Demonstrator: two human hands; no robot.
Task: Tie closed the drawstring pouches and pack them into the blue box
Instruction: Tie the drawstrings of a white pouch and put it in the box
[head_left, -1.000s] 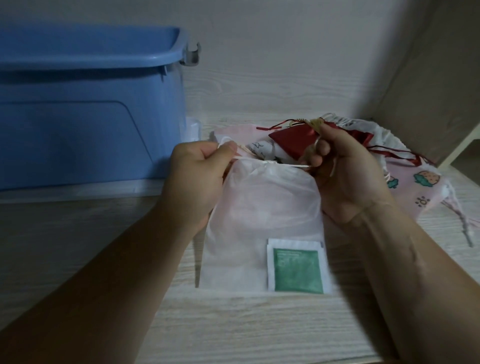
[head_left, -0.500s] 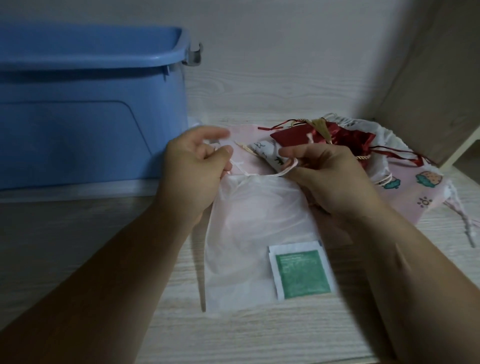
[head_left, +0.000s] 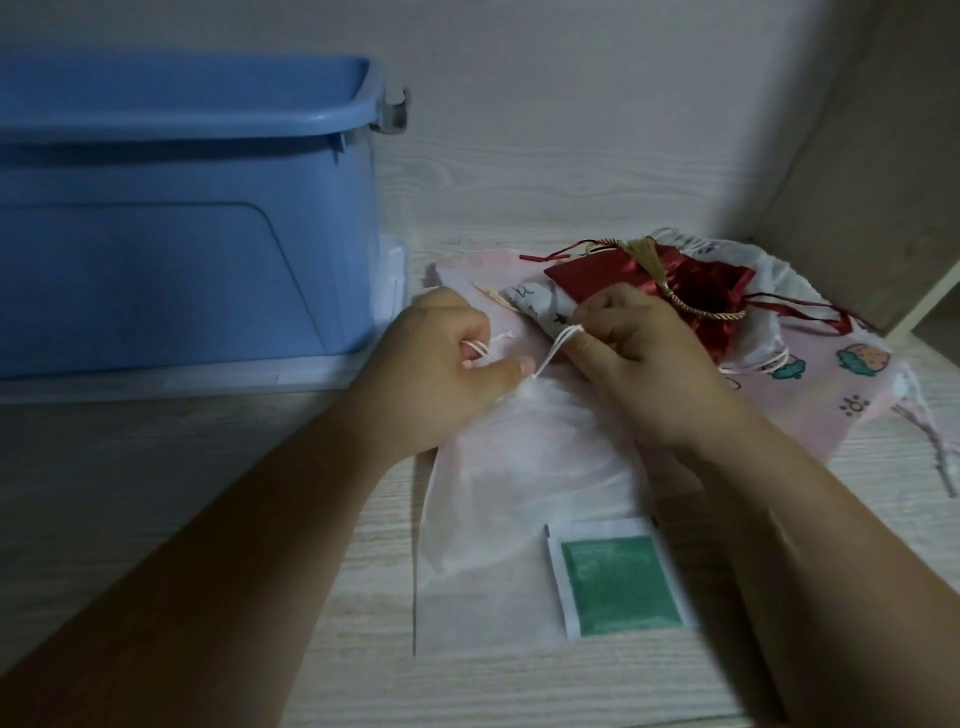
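A sheer white drawstring pouch (head_left: 524, 499) lies flat on the wooden surface, with a green-and-white sachet (head_left: 615, 582) in its lower right corner. Its mouth is gathered narrow between my hands. My left hand (head_left: 441, 369) grips one white cord, looped round its fingers. My right hand (head_left: 639, 364) pinches the other cord (head_left: 553, 356), which runs taut down to the pouch mouth. The blue box (head_left: 182, 249) stands at the left, its inside hidden.
Behind my right hand lies a heap of other pouches: a red satin one with a gold cord (head_left: 670, 286), a white printed one (head_left: 535, 301) and a pink strawberry-print one (head_left: 831, 374). A wooden panel (head_left: 872, 156) closes the right side.
The pouch mouth has drawn from wide open to a tight gather. Both hands moved closer together and lower, the cords now looped on the fingers. The pouch has tilted slightly.
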